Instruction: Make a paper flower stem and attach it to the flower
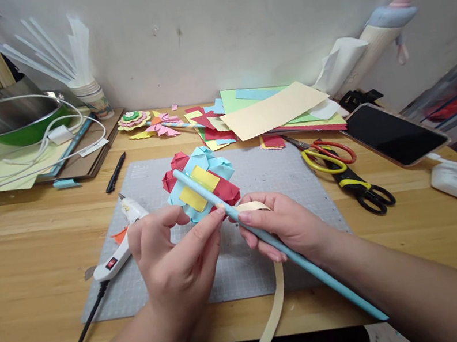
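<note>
My right hand (285, 223) is closed round a light blue paper stick (325, 277), which slants from upper left to lower right. A cream paper strip (278, 294) loops over the right fingers and hangs towards the table's front edge. My left hand (177, 258) is closed in a pinch, its fingertips at the strip's end against the stick. The stick's upper end lies across the back of a folded paper flower (226, 186) with red and light blue petals. Two yellow paper patches (205, 179) show on the flower beside the stick.
A grey cutting mat (291, 178) lies under the hands. On the left are a hot glue gun (115, 266) and a black pen (116, 172). Scissors (360, 184) and a phone (395, 131) lie to the right. Coloured paper (275, 110) is piled behind.
</note>
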Action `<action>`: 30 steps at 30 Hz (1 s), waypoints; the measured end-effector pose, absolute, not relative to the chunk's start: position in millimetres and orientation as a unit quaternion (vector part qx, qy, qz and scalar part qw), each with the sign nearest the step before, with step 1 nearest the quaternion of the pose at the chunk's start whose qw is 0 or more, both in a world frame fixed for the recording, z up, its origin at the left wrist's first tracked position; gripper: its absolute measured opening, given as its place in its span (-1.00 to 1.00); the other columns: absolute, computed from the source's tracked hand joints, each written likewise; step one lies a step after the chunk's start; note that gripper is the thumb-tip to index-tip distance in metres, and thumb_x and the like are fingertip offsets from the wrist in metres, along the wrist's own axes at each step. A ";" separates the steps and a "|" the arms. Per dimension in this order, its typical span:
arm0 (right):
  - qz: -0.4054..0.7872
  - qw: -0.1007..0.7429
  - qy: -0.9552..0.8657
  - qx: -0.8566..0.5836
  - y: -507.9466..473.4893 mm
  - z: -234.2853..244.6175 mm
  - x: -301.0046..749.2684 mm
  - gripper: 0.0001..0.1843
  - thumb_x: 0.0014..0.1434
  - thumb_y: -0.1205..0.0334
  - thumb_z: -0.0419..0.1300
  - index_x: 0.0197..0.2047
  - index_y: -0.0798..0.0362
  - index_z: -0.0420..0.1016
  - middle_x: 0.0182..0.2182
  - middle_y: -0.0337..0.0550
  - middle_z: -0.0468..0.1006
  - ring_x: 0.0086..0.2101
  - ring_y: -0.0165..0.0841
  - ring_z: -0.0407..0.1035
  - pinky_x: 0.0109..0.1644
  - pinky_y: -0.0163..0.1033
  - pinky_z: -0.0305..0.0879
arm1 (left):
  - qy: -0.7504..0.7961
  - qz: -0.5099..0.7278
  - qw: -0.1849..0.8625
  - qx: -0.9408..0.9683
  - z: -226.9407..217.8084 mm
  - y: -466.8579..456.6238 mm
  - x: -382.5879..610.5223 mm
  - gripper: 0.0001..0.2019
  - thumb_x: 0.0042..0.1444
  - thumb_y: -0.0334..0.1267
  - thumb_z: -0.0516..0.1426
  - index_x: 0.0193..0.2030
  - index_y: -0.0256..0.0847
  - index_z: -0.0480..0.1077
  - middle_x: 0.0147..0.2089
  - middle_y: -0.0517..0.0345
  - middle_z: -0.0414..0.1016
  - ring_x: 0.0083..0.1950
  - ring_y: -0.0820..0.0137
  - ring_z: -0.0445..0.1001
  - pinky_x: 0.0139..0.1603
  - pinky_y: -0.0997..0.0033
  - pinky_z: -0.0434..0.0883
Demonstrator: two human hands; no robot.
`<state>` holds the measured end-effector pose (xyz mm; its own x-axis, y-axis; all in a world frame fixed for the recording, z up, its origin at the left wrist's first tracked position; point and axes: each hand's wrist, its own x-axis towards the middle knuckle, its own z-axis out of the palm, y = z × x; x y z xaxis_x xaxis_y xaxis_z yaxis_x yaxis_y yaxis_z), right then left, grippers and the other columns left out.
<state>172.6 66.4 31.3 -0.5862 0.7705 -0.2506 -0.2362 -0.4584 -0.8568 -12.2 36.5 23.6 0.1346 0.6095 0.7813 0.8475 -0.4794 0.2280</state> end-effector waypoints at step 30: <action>0.722 0.337 -0.476 -0.372 59.6 38.1 171.5 -0.72 0.09 0.07 0.27 -0.41 0.06 0.29 -0.61 -0.35 0.46 -0.75 -0.58 0.22 -0.73 -0.49 0.12 | -0.494 -0.441 0.139 -0.736 23.7 32.0 -12.6 -0.54 -0.05 -0.46 0.26 -0.04 0.16 0.48 -0.26 0.14 0.30 -0.26 0.34 0.34 -0.15 0.19 0.25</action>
<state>171.5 59.6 38.1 -0.4958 0.8410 -0.2164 -0.1319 -0.3192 -0.9385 -12.6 32.0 23.7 0.1223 0.6049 0.7869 0.8497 -0.4736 0.2319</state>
